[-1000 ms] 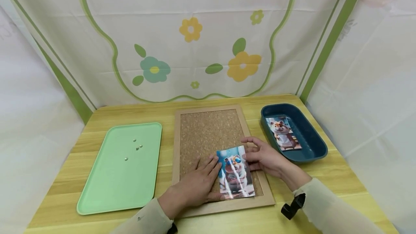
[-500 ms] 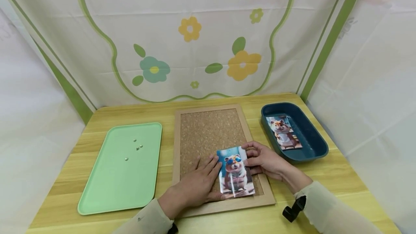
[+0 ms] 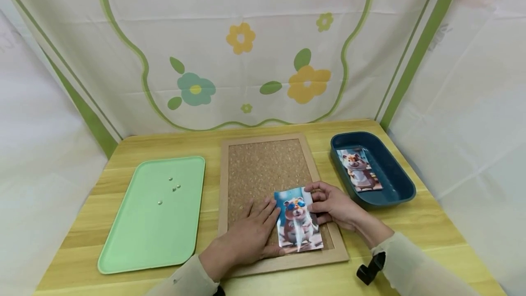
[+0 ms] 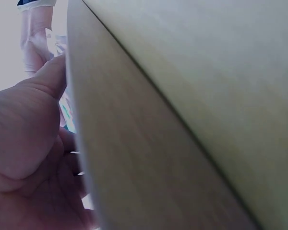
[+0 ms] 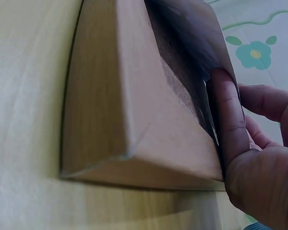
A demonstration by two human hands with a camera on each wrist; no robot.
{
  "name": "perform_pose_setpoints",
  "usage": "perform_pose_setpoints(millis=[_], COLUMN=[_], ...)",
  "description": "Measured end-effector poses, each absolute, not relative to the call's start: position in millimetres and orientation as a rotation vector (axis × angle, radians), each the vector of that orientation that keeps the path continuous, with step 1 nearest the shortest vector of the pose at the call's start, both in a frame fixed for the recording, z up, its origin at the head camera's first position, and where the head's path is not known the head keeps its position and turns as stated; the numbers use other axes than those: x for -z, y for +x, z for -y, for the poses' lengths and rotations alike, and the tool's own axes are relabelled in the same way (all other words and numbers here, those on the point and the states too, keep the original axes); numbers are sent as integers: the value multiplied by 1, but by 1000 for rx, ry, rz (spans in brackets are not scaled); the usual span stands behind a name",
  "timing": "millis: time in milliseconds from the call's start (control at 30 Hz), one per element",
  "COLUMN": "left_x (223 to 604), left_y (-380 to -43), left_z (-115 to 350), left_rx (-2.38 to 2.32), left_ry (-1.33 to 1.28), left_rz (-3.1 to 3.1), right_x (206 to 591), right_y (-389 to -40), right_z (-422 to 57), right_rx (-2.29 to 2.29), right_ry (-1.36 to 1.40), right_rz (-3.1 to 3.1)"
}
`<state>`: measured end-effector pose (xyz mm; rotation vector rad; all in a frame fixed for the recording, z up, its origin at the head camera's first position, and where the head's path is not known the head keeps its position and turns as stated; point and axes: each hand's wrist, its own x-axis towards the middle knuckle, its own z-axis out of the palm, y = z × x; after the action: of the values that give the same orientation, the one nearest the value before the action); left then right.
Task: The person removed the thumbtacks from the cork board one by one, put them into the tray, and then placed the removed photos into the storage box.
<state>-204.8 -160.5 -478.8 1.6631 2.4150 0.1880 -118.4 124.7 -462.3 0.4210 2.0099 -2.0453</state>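
A glossy photo card (image 3: 297,227) of a hamster in blue sunglasses lies over the lower right of the wood-framed cork board (image 3: 263,163). My left hand (image 3: 248,239) rests on the board with straight fingers at the card's left edge. Its thumb is by the card's lower left corner. At the card's right edge my right hand (image 3: 334,204) pinches the upper part. In the right wrist view, that hand's fingers (image 5: 228,112) lie on both sides of the card, whose edge is a little raised off the cork. The left fingertips are hidden in the left wrist view.
Left of the board lies a light green tray (image 3: 139,245) bearing several small shiny pins (image 3: 174,187). A dark blue bin (image 3: 396,172) stands to the right, with another hamster picture card (image 3: 359,170) in it. A flowered white curtain (image 3: 263,58) hangs behind the wooden table (image 3: 78,223).
My right index finger, earlier stretched out beyond the card's upper right side, has drawn in to the card's edge. The left hand has stayed in place, and the card has barely shifted.
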Motion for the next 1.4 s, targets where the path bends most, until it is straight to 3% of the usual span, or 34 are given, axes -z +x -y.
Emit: perform_pose_setpoints(millis=[733, 1400], left_x=[477, 489], left_y=[-199, -196], left_z=[188, 206], left_rx=[-258, -266], left_ry=[1573, 1590], left_rz=[-2458, -2523], right_x=[457, 411], right_y=[-115, -106], right_z=[-122, -145], right_rx=[2026, 1945], right_ry=[452, 412], right_rz=[-2074, -2261])
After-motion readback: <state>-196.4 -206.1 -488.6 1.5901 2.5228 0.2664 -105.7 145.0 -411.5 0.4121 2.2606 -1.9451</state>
